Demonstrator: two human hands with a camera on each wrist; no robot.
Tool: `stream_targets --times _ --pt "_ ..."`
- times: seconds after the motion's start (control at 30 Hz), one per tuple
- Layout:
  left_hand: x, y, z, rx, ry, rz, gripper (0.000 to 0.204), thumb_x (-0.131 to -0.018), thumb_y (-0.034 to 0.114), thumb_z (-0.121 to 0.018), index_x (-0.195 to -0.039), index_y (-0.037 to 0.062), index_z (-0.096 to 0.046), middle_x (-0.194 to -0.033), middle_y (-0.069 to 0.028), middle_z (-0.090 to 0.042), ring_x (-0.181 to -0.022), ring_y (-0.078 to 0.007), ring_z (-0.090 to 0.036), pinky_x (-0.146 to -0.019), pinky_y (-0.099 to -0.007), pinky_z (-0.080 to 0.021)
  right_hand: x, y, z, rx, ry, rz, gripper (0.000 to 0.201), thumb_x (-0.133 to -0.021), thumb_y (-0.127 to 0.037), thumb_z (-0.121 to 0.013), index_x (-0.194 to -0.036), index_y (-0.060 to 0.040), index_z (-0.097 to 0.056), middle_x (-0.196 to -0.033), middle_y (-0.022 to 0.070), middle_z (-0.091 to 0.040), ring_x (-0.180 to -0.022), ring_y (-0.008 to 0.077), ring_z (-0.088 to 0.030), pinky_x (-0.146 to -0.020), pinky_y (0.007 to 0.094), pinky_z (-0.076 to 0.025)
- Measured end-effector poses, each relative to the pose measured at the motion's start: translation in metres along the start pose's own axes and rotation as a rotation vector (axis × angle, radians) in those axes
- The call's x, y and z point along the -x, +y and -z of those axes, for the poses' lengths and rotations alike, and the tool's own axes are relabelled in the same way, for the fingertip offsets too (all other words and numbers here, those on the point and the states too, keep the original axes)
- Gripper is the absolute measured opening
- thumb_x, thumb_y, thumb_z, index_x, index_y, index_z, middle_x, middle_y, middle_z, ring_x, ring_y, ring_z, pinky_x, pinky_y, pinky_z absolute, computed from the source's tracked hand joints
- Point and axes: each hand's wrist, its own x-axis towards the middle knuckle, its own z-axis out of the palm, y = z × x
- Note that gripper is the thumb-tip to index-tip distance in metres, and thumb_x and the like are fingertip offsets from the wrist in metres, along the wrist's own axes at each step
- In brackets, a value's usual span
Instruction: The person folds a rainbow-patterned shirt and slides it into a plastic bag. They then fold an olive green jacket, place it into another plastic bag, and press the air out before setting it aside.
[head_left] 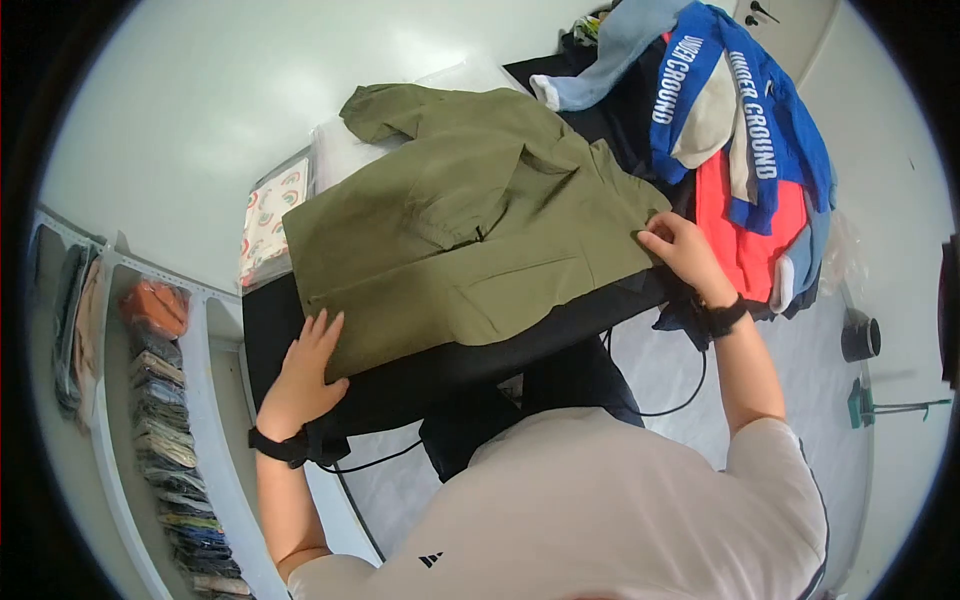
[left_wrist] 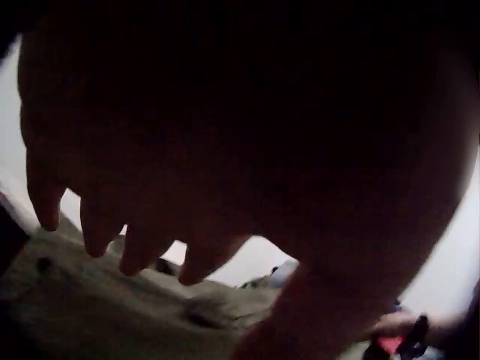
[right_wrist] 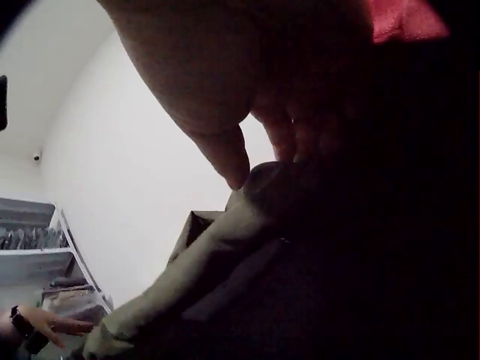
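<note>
An olive-green garment [head_left: 400, 240] with a short zip and long seams lies spread over a black-topped table. My left hand [head_left: 308, 375] rests at its lower left corner, fingers spread and fingertips on the cloth. Those extended fingers [left_wrist: 142, 247] look dark in the left wrist view, with the green cloth [left_wrist: 97, 307] below them. At the garment's right end, my right hand [head_left: 688, 255] pinches the edge between thumb and fingers. The thumb [right_wrist: 229, 161] presses on a rounded fold of the cloth [right_wrist: 217, 247] in the right wrist view; the fingertips behind are partly hidden.
A heap of clothes, with a blue lettered one [head_left: 690, 80] and a red one [head_left: 720, 240], sits at the table's right end. Packaged rainbow-print cloth [head_left: 275, 220] lies at the left. Shelves of folded garments [head_left: 170, 440] stand left. Black cables [head_left: 660, 412] hang below the wrists.
</note>
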Motion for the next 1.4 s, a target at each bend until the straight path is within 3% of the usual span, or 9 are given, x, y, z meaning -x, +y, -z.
stream_targets --times 0.1,0.23,0.47,0.63,0.8,0.97,1.1,1.27,1.4 --pt "-0.029 0.003 0.029 0.447 0.193 -0.201 0.064 -0.078 0.009 -0.061 -0.138 0.0078 -0.037 -0.136 -0.0147 -0.046 -0.128 -0.0314 -0.041 -0.103 -0.0381 -0.036 -0.003 -0.008 0.005 -0.047 -0.017 -0.010 0.025 -0.078 -0.016 -0.070 -0.092 0.0017 -0.061 -0.071 0.0060 -0.057 -0.064 0.0160 -0.052 -0.061 0.0286 -0.045" --pt "-0.104 0.021 0.041 0.957 -0.053 -0.026 0.056 -0.088 0.018 -0.057 -0.138 0.0044 -0.037 -0.135 -0.0150 -0.045 -0.122 -0.0233 -0.045 -0.098 -0.0323 -0.037 -0.020 -0.012 -0.007 -0.041 0.023 0.227 0.027 -0.077 -0.012 -0.071 -0.098 0.0016 -0.061 -0.075 0.0073 -0.059 -0.072 0.0137 -0.056 -0.066 0.0272 -0.046" --pt "-0.224 0.024 -0.026 0.983 -0.099 0.274 0.064 -0.086 0.033 -0.061 -0.133 -0.0044 -0.041 -0.120 -0.0161 -0.052 -0.099 -0.0220 -0.051 -0.085 -0.0301 -0.042 -0.048 0.014 -0.015 -0.356 -0.236 0.100 0.022 -0.085 -0.015 -0.067 -0.096 0.0009 -0.058 -0.085 0.0031 -0.060 -0.081 0.0102 -0.055 -0.076 0.0262 -0.045" --pt "-0.213 0.024 -0.012 1.294 0.094 0.231 0.024 -0.087 0.027 -0.059 -0.095 0.0037 -0.055 -0.081 -0.0011 -0.051 -0.072 -0.0118 -0.048 -0.058 -0.0278 -0.040 -0.044 0.003 -0.003 -0.448 -0.269 -0.092 0.031 -0.090 -0.031 -0.060 -0.088 -0.0001 -0.059 -0.084 0.0005 -0.058 -0.081 0.0088 -0.053 -0.077 0.0254 -0.044" --pt "-0.205 -0.019 -0.013 1.360 0.274 0.215 0.023 -0.088 0.024 -0.061 -0.099 0.0039 -0.058 -0.089 -0.0036 -0.057 -0.080 -0.0137 -0.055 -0.067 -0.0294 -0.046 -0.050 0.020 -0.006 -0.271 -0.455 0.006 0.028 -0.087 -0.028 -0.065 -0.083 -0.0015 -0.057 -0.083 -0.0023 -0.054 -0.079 0.0077 -0.049 -0.075 0.0249 -0.041" --pt "-0.200 -0.035 -0.033 1.856 0.055 0.275 0.039 -0.086 0.020 -0.066 -0.116 -0.0030 -0.055 -0.111 -0.0137 -0.059 -0.100 -0.0206 -0.057 -0.084 -0.0335 -0.047 -0.047 0.023 -0.016 -0.124 -0.263 0.190 0.025 -0.075 -0.012 -0.074 -0.081 -0.0023 -0.052 -0.080 0.0019 -0.050 -0.077 0.0120 -0.046 -0.072 0.0267 -0.040" --pt "-0.183 -0.017 -0.012 1.597 -0.031 0.365 0.043 -0.086 0.014 -0.065 -0.122 -0.0038 -0.050 -0.117 -0.0145 -0.056 -0.104 -0.0224 -0.056 -0.087 -0.0318 -0.046 -0.037 0.007 -0.007 -0.053 -0.222 0.180 0.026 -0.074 -0.009 -0.073 -0.084 -0.0026 -0.050 -0.086 0.0057 -0.051 -0.084 0.0166 -0.049 -0.077 0.0277 -0.041" --pt "-0.181 -0.058 -0.001 1.264 0.382 -0.067 0.053 -0.084 0.005 -0.061 -0.133 0.0024 -0.039 -0.117 -0.0134 -0.056 -0.105 -0.0235 -0.056 -0.089 -0.0353 -0.047 -0.034 0.024 -0.002 -0.059 -0.265 0.378 0.027 -0.071 -0.002 -0.069 -0.082 -0.0036 -0.044 -0.094 0.0084 -0.052 -0.095 0.0234 -0.049 -0.086 0.0296 -0.039" --pt "-0.132 -0.042 0.047 1.758 0.283 0.052 0.044 -0.087 0.004 -0.056 -0.129 0.0029 -0.044 -0.114 -0.0127 -0.058 -0.101 -0.0200 -0.058 -0.085 -0.0352 -0.049 -0.029 0.021 -0.002 -0.054 -0.271 0.412 0.027 -0.072 0.000 -0.068 -0.082 -0.0038 -0.043 -0.096 0.0082 -0.052 -0.098 0.0254 -0.049 -0.089 0.0315 -0.039"
